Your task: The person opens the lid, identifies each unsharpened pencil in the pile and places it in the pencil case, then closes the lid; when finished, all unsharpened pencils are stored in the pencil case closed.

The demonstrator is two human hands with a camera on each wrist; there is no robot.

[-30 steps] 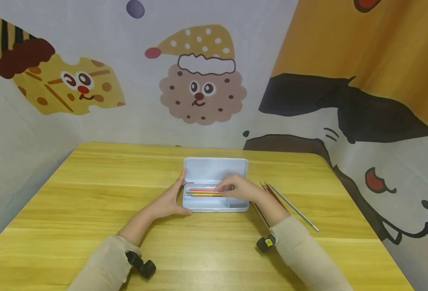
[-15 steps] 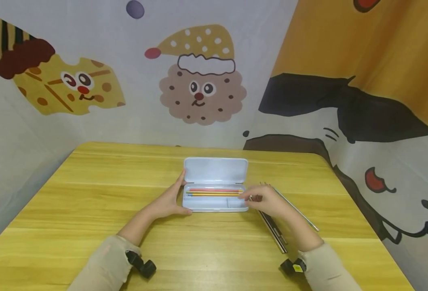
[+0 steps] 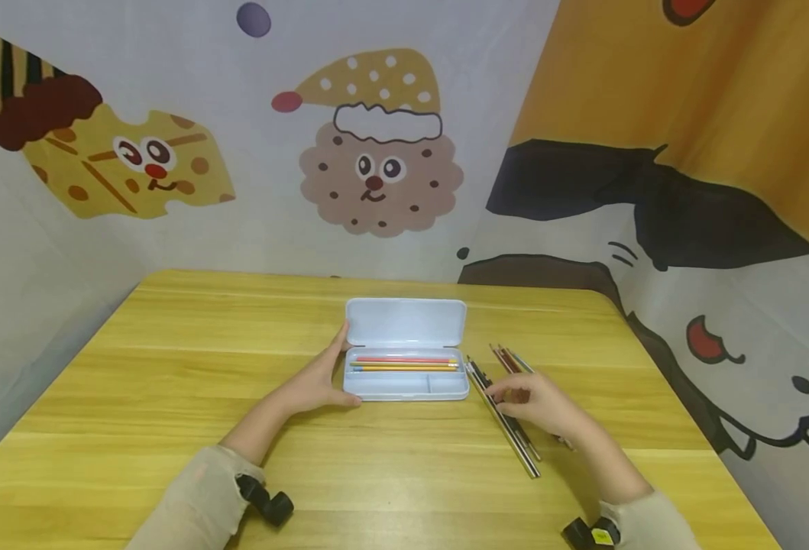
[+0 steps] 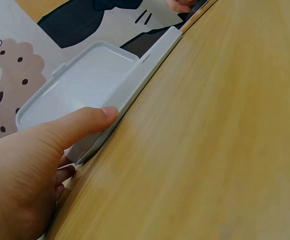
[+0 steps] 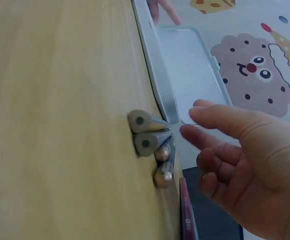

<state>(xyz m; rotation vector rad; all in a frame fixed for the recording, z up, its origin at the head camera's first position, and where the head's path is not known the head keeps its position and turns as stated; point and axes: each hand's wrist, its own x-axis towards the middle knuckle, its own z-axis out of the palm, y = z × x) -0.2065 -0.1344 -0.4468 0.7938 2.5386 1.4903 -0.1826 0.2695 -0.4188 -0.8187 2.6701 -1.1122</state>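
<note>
A white pencil case (image 3: 406, 396) lies with its lid (image 3: 406, 322) raised at the back. Several pencils (image 3: 404, 368), red and yellow among them, fill its rear compartment. My left hand (image 3: 315, 384) grips the case's left end, thumb on the front wall and fingers round the far side. To the right of the case, several dark and silvery pencils (image 3: 507, 430) lie slanted on the table. Over them hovers my right hand (image 3: 538, 401), fingers loosely bent; in the right wrist view its thumb and forefinger stand apart with nothing between, close to the pencil ends (image 5: 145, 144).
Behind the right hand lie more pencils (image 3: 507, 359), brown-red ones and a blue one, partly hidden by it. The yellow wood-grain table (image 3: 170, 367) ends at a cartoon-printed curtain (image 3: 239, 252). Each wrist wears a small black camera (image 3: 266, 501).
My right hand has moved right, out of the case and over the dark pencils, leaving the pencils lying in the case. The left hand has kept its place.
</note>
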